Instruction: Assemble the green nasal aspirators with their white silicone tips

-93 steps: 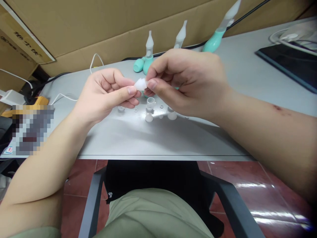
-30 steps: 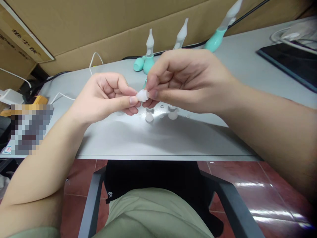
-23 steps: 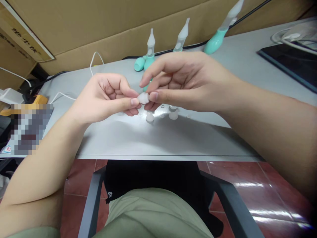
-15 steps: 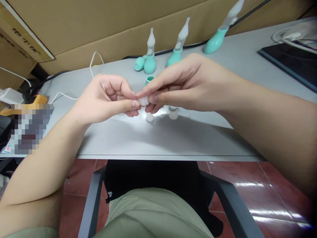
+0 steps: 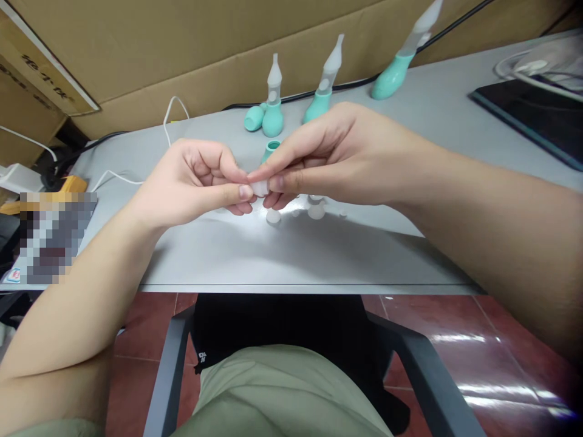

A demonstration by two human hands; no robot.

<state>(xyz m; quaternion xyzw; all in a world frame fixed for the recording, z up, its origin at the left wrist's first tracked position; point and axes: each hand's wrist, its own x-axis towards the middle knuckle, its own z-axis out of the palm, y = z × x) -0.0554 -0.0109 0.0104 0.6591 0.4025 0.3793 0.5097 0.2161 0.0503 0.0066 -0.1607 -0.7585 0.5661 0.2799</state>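
Between the fingertips of both hands is a small translucent white plastic piece (image 5: pixel 260 187), partly covered by the fingers. My left hand (image 5: pixel 204 179) pinches its left end with thumb and forefinger. From the other side my right hand (image 5: pixel 314 164) grips it the same way. Just behind the fingers stands an open teal bulb (image 5: pixel 272 149), partly hidden by my right hand. Below the hands, white round pieces (image 5: pixel 316 210) and a white disc (image 5: pixel 273 217) lie on the table, along with several tiny white bits.
Bulb aspirators with white tips, one upright (image 5: pixel 273 103), one leaning (image 5: pixel 328 76) and one at the right (image 5: pixel 403 60), stand at the back. A teal bulb (image 5: pixel 254 118) lies on its side. A dark tablet-like slab (image 5: pixel 532 118) and cables are at the right; a cardboard wall (image 5: pixel 182 48) rises behind.
Both hands keep their pinch on the white plastic piece, with barely any finger movement. The whole view has shifted slightly, so things on the table appear a little further left.
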